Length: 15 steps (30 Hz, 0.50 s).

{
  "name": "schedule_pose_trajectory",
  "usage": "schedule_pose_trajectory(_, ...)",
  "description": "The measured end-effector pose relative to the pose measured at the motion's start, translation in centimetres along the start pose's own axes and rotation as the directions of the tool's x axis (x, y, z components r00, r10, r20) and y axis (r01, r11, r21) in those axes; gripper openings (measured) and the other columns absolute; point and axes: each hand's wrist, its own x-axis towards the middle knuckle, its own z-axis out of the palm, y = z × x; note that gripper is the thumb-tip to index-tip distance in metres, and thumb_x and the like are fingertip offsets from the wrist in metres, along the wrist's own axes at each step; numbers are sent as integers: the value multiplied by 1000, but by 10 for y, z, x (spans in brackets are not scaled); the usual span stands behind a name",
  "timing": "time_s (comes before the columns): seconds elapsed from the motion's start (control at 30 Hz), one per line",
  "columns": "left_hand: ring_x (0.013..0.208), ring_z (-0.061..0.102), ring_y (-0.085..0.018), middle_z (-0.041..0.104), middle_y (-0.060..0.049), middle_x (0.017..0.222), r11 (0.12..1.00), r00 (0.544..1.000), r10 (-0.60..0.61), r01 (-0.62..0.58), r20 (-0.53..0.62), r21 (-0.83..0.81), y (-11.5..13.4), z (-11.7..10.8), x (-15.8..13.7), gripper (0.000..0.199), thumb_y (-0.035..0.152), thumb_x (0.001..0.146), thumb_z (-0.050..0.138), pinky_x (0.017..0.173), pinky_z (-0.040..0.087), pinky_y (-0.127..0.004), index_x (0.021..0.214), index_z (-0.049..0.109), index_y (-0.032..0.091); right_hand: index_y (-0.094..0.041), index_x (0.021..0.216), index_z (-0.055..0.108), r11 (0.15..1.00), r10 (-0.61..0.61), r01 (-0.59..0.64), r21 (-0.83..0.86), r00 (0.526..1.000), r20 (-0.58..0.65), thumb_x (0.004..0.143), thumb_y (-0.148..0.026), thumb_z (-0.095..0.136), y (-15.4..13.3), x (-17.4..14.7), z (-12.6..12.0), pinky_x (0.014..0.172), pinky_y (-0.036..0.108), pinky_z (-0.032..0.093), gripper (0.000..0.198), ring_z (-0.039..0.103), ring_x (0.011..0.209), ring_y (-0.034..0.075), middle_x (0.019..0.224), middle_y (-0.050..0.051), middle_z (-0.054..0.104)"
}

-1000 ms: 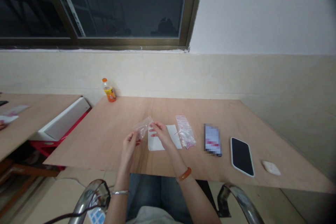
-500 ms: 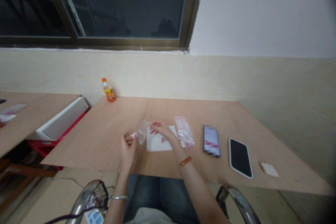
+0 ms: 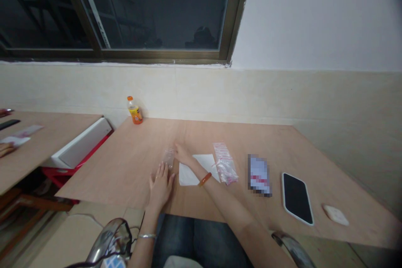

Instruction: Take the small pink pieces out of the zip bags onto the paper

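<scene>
A small clear plastic bag (image 3: 168,156) lies flat on the table, left of a white sheet of paper (image 3: 187,176). My left hand (image 3: 161,185) rests palm down at the bag's near end, fingers stretched out and apart, the fingertips touching it. At the bag's upper right edge is my right hand (image 3: 182,154), its forearm crossing over the paper. The right fingers point left and are mostly hidden, so their grip cannot be made out. Right of the paper lies a bundle of clear zip bags (image 3: 225,162) with pinkish stripes.
Farther right lie a blurred-out packet (image 3: 259,176), a phone (image 3: 297,199) and a small white case (image 3: 335,214). An orange drink bottle (image 3: 135,111) stands at the back left. Another person's hand (image 3: 6,148) shows on the neighbouring table (image 3: 56,134).
The clear bag, held up between my hands before, now lies on the table. My left hand has opened flat onto it. My right hand has moved left, off the paper, to its upper edge.
</scene>
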Motion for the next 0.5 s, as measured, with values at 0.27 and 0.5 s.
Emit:
schedule_pose_trajectory(0.27,137,26,-24,31,-12,147,995,988,82,-87,131,37,4,-4,1,48,36,94,24,108,12,-59,137,38,20,-16,117,52,956,-81,128,-264,979,185,89,-33,53,17,-8,20,83,41,50,32,57,98,20,117,8,55)
schedule_pose_trajectory(0.5,136,28,-28,38,-11,144,992,984,116,-121,137,24,0,-7,4,42,39,93,28,107,9,-61,127,51,28,-16,118,51,869,-54,175,-463,963,263,88,-34,54,33,-11,28,85,43,48,35,56,102,22,120,9,53)
